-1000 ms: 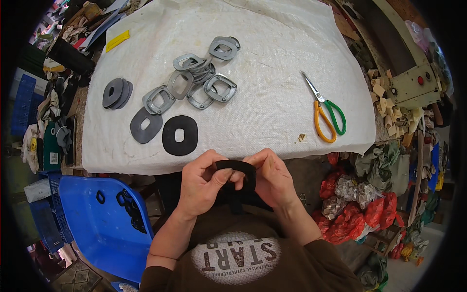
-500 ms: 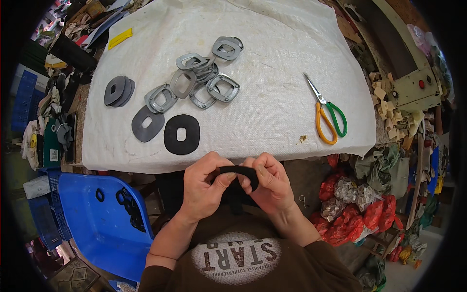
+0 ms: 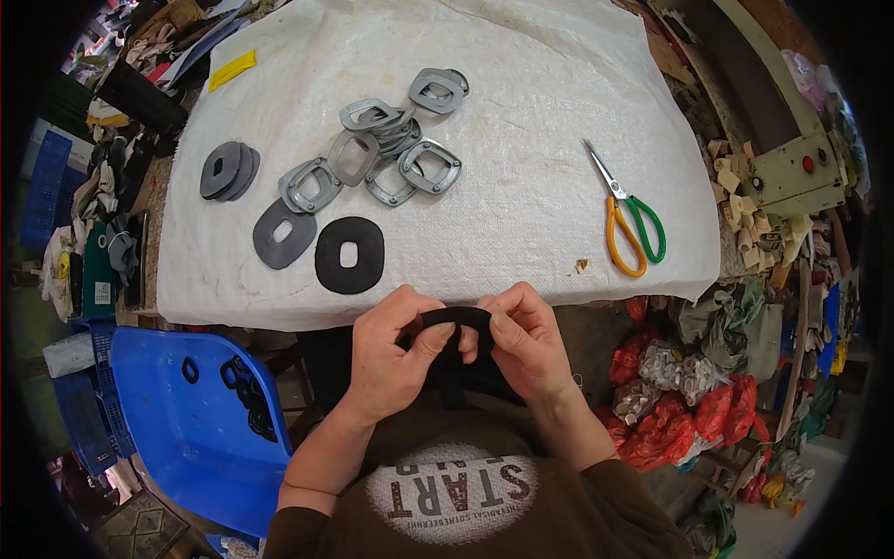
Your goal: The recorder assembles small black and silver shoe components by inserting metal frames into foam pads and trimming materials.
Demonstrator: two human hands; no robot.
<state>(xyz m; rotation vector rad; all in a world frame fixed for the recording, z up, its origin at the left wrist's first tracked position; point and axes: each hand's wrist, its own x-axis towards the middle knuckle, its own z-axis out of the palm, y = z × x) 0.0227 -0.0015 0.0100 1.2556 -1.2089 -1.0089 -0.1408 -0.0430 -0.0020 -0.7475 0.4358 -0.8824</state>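
Note:
Between my two hands, just off the table's near edge, a black soft-looking ring-shaped piece [image 3: 456, 316] is bent into an arch. My left hand [image 3: 396, 349] pinches its left end, thumb in front. At the other end, my right hand [image 3: 526, 340] grips with thumb and fingers. A flat black rounded pad with a centre hole [image 3: 328, 256] lies on the white sheet beyond my left hand. Beside it is a grey pad of like shape [image 3: 270, 252]. Several grey metal frames [image 3: 430, 168] are heaped farther back, and a stack of grey pads [image 3: 216, 177] sits at the left.
Scissors [image 3: 626, 219] with one orange and one green handle lie at the right on the white sheet [image 3: 531, 112]. A yellow strip [image 3: 233, 70] is at the far left. A blue tub [image 3: 177, 429] with black rings stands lower left; red bags [image 3: 661, 433] lie lower right.
Both hands have moved slightly up, and my right hand has shifted its hold on the black piece. It now arches more evenly between them. Things on the table have stayed put.

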